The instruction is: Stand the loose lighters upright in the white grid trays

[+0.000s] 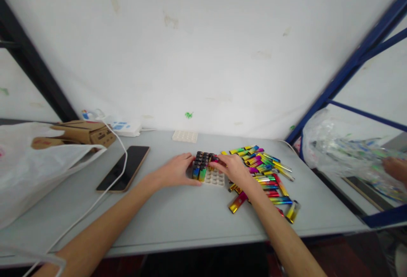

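In the middle of the table a white tray (215, 177) with rows of sockets holds several upright black-topped lighters (202, 164) with shiny blue, green and yellow bodies. My left hand (179, 170) curves round the left side of this group, thumb at the front and fingers behind. My right hand (231, 167) pinches a reddish, dark-topped lighter (215, 158) at the back of the tray, against the standing ones; its lower part is hidden by the fingers. Empty sockets show at the tray's front right.
A loose heap of metallic-coloured lighters (270, 188) lies to the right. Behind lies another white tray (185, 136). A phone (125, 169), a white cable (92, 207), a cardboard box (85, 132) and a plastic bag (41, 171) are left. Another person's hand (396, 169) appears far right.
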A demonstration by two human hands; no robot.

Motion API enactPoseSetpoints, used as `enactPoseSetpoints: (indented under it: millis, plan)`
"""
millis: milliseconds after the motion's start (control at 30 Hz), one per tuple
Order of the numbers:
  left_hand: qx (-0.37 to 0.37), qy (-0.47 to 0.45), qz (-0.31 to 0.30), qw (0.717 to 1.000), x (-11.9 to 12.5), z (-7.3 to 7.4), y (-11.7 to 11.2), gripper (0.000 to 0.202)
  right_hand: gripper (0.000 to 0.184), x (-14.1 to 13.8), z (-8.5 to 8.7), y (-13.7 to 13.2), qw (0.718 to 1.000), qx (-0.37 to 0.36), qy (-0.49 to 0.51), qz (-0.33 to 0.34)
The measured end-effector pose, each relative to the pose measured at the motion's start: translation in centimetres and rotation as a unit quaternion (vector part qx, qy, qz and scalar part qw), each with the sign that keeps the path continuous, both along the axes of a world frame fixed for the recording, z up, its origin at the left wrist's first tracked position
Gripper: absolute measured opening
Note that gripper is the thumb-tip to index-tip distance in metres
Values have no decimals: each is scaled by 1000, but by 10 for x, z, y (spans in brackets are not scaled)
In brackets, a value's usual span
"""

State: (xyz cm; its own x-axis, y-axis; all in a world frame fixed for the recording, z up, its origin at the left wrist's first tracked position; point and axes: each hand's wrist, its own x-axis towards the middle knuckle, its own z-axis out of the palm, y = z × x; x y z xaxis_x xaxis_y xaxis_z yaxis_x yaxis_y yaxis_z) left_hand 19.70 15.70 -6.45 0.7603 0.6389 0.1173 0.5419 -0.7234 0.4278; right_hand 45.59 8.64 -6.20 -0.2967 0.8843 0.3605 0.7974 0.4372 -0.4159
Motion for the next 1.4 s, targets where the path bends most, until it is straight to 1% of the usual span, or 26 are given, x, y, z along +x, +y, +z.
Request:
enactPoseSetpoints:
  millis: [100,167,267,333,400,467,533,600,667,733,767,900,967,1067,1167,1267,1333,1367,1400]
  plan:
    - [5,3,-1,1000,1,0,0,69,32,1,4,-2,999,-33,-4,-9]
    - [7,7,-4,1000,1,-1,0,69,30,0,7,-3,998,-33,-48,-23]
    - [12,1,-3,1000,1,-2,1,71,34,-5,8,-2,989,-28,-135,-56]
    - [13,-2,2,1000,0,-3,2,72,37,-8,6,-1,985,-32,-158,-64]
    - [11,-1,2,1000,0,-2,2,71,38,-7,4,0,989,-47,-137,-43]
    - [8,6,2,1000,0,-1,2,70,39,-3,3,-1,994,-74,-86,-5]
    - [5,14,4,1000,1,1,1,69,43,7,3,-2,996,-83,-33,12]
    - [3,18,5,1000,1,2,1,69,47,18,1,-1,999,-45,8,-12]
    - [3,17,4,1000,2,2,0,70,46,30,-5,4,998,27,21,-53]
    - [7,13,6,1000,2,2,0,71,40,37,-14,12,994,80,3,-72]
    - [8,12,8,1000,1,1,0,72,39,39,-18,17,993,91,-16,-70]
    - [8,20,1,1000,0,1,1,72,35,33,-33,34,993,75,-88,-23]
    - [9,23,-4,1000,0,1,1,71,30,27,-35,38,993,56,-105,-15]
    - [11,22,-9,1000,-1,0,2,71,20,20,-32,38,994,39,-98,-28]
    - [9,22,-8,1000,-2,-1,2,72,18,18,-24,32,997,49,-40,-37]
    - [8,16,-8,1000,-3,-1,2,74,22,21,-15,26,991,72,93,-67]
    - [8,12,-8,1000,-2,0,2,74,28,21,-10,23,970,66,215,-98]
    - [7,12,-6,1000,-2,0,2,74,33,21,-8,23,952,53,284,-106]
    - [6,14,-3,1000,-2,2,1,73,38,20,-6,22,928,36,355,-108]
